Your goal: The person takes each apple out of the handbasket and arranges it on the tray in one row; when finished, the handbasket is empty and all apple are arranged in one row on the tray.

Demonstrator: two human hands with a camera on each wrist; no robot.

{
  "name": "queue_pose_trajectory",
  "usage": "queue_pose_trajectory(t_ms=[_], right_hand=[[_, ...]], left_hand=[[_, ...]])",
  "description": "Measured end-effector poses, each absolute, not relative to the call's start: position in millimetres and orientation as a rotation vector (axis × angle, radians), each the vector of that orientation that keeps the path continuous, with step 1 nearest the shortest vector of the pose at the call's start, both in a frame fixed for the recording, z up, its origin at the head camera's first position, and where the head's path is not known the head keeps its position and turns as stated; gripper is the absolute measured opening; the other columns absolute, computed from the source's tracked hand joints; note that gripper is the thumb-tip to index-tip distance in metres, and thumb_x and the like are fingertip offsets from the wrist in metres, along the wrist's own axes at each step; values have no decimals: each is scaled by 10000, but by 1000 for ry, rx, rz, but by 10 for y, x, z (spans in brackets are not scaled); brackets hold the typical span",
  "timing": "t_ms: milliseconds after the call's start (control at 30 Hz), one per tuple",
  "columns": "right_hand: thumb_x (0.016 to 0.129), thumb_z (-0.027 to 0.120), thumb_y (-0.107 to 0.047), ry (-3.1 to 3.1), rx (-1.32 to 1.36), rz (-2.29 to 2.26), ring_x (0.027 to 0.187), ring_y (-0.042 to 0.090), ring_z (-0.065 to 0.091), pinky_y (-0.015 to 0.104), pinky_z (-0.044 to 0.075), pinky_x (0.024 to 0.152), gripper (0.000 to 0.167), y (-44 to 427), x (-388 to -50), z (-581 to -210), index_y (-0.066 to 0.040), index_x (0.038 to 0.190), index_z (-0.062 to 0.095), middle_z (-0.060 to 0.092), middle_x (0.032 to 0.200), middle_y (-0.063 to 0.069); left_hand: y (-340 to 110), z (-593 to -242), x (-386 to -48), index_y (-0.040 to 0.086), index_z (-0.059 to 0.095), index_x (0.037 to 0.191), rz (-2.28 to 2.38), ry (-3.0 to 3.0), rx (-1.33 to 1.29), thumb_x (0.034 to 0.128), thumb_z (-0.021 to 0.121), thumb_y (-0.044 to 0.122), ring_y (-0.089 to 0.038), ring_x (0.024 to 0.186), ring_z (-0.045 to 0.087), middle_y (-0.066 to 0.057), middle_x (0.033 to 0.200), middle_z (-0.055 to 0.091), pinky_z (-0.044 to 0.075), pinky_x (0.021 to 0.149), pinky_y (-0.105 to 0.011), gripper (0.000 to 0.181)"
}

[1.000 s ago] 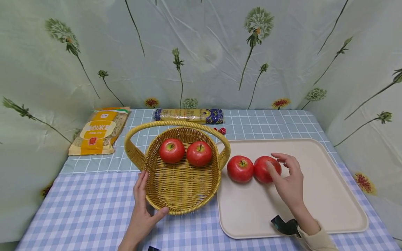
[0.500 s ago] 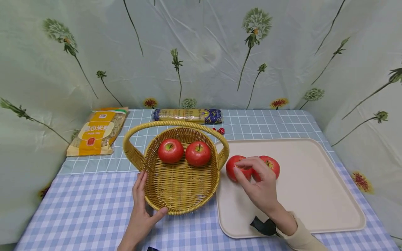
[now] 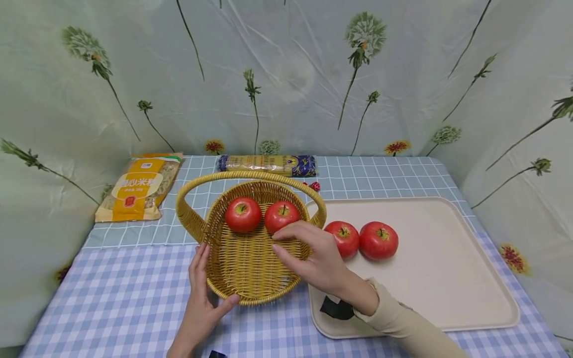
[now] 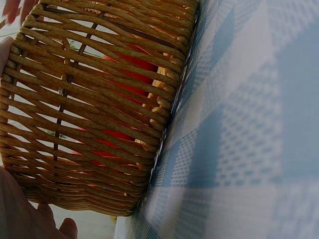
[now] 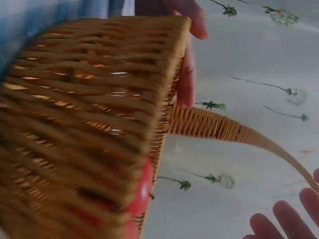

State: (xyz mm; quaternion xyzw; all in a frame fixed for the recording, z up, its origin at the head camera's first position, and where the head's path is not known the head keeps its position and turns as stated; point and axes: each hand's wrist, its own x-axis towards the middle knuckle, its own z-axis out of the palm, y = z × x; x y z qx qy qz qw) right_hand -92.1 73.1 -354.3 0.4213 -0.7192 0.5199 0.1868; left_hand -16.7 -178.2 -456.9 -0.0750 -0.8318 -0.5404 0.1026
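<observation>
A wicker basket (image 3: 257,271) with a tall arched handle stands on the checked cloth. Inside it, at the back, are two red apples (image 3: 243,215) side by side. My left hand (image 3: 201,293) rests against the basket's front left, fingers along its side and thumb at the front rim; the left wrist view shows the woven wall close up. Over the basket's right side hovers my right hand (image 3: 315,253), fingers loosely bent and apart from the thumb, nothing between them. Its fingertips overlap the lower edge of the right apple in the head view; contact cannot be told.
Two more red apples (image 3: 378,240) touch each other at the left of a beige tray (image 3: 447,278). A yellow food bag (image 3: 139,189) lies at back left. A long blue-and-gold packet (image 3: 267,165) and a small red item (image 3: 315,186) lie behind the basket.
My right hand has swept left from the right apple on the tray, across the other tray apple, to above the basket. The left hand and all the apples have stayed put.
</observation>
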Motion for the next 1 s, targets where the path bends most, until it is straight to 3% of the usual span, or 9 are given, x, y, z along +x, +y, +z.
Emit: queue_pose_trajectory(t_ms=[133, 267, 500, 733, 1000], right_hand=[[868, 698, -186, -2161, 1224, 1384, 1002, 96, 586, 264, 468, 868, 200, 577, -1015, -3453, -114, 1054, 678, 664, 1022, -13], [867, 696, -326, -2380, 1214, 1236, 1068, 65, 545, 253, 424, 914, 315, 419, -1122, -3383, -145, 1124, 672, 651, 1102, -56], [857, 640, -508, -2705, 1120, 1075, 1124, 115, 502, 294, 439, 882, 541, 180, -1352, -3342, -186, 1286, 574, 586, 1222, -31], [831, 661, -529, -2806, 1074, 985, 1132, 165, 498, 347, 406, 920, 654, 19, -1611, -3367, -146, 1343, 522, 566, 1257, 24], [794, 639, -622, -2978, 967, 771, 1172, 213, 474, 411, 382, 940, 744, -136, -1784, -3432, -190, 1381, 492, 509, 1320, 48]], left_hand=[[-1789, -4576, -176, 233, 58, 1537, -1593, -2458, -234, 696, 809, 92, -262, 1417, -107, 28, 1559, -22, 58, 1033, -644, 1136], [-1799, -4590, -179, 220, 56, 1537, -1599, -2450, -249, 700, 806, 85, -234, 1416, -115, 21, 1560, -27, 51, 1026, -661, 1132], [-1791, -4573, -174, 206, 61, 1537, -1595, -2445, -253, 696, 807, 85, -225, 1417, -117, 20, 1560, -25, 41, 1032, -650, 1131], [-1788, -4573, -173, 204, 61, 1538, -1597, -2441, -263, 695, 809, 68, -287, 1412, -126, 19, 1562, -26, 26, 1034, -639, 1135], [-1790, -4568, -168, 208, 58, 1538, -1597, -2439, -265, 702, 807, 67, -338, 1404, -128, 19, 1562, -32, 18, 1030, -649, 1131]])
